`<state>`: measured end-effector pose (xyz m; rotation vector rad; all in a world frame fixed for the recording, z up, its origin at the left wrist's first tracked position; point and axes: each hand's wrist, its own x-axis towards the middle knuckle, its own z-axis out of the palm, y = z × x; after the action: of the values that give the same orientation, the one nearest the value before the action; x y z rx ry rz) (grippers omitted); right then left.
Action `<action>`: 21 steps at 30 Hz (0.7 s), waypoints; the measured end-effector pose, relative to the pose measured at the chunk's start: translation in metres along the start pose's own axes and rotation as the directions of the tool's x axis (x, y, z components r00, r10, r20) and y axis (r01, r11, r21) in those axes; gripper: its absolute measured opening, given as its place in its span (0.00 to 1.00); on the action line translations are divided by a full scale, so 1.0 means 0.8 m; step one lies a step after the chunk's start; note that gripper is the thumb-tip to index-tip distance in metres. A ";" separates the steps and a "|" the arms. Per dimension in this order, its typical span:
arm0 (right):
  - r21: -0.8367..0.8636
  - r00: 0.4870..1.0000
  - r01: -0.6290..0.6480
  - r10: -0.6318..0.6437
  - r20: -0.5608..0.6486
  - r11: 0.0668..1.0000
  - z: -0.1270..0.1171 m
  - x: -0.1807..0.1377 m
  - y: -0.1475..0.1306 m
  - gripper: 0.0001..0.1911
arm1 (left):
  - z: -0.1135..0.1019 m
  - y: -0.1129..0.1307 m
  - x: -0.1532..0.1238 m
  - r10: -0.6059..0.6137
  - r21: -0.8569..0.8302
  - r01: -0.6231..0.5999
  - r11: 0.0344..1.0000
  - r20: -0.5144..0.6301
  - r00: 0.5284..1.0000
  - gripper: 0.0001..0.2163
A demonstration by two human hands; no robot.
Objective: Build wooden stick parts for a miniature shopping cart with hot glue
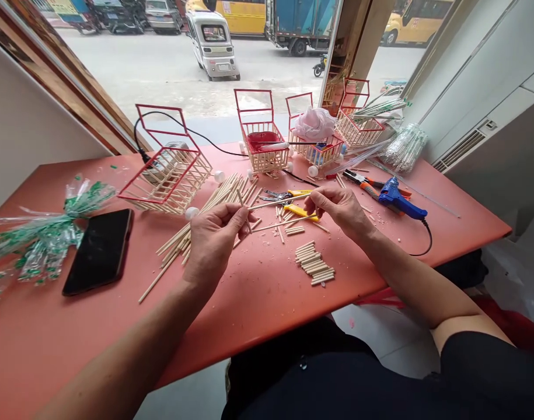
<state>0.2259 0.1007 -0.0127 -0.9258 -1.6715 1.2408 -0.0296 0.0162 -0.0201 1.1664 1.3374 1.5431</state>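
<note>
My left hand (pixel 214 233) pinches pale wooden sticks, one of them a short stick (pixel 243 209) standing crosswise at the fingertips. A longer wooden stick (pixel 278 202) stretches from there to my right hand (pixel 339 211), whose thumb and fingers are closed on its other end. Another wooden stick (pixel 284 223) runs just below, between the two hands; whether they form one joined frame I cannot tell. Under the hands lie yellow-handled pliers (pixel 300 212). Nearer me, short cut sticks (pixel 314 263) are lined up on the table, and long sticks (pixel 225 195) are heaped behind my left hand.
Several small stick carts, one a red-edged cart (pixel 166 181), stand along the back by the window. A blue glue gun (pixel 400 198) with its cord lies right. A black phone (pixel 99 251) and clear-and-green plastic wrappers (pixel 52 227) lie left on the red table (pixel 258 315).
</note>
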 end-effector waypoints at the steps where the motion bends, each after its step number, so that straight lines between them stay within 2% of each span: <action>1: -0.003 1.000 -0.004 0.004 0.004 1.000 0.000 0.000 -0.001 0.28 | 0.000 0.000 0.000 0.000 -0.003 0.000 1.000 0.005 1.000 0.07; 10: 0.050 0.996 -0.043 0.047 -0.070 0.998 -0.003 -0.001 -0.002 0.28 | 0.009 -0.006 0.003 -0.056 -0.115 0.056 0.992 0.009 0.998 0.13; 13: 0.036 0.997 -0.042 0.045 -0.065 0.998 0.000 -0.002 -0.001 0.29 | 0.007 -0.005 0.004 -0.081 -0.104 0.083 0.991 0.022 0.996 0.15; 21: 0.045 0.999 -0.034 0.035 -0.041 0.998 0.005 -0.004 0.002 0.30 | 0.004 0.005 0.003 -0.060 -0.077 0.062 0.995 0.020 0.998 0.11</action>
<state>0.2238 0.0966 -0.0155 -0.9506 -1.5954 1.2686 -0.0271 0.0189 -0.0160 1.0792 1.2780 1.5241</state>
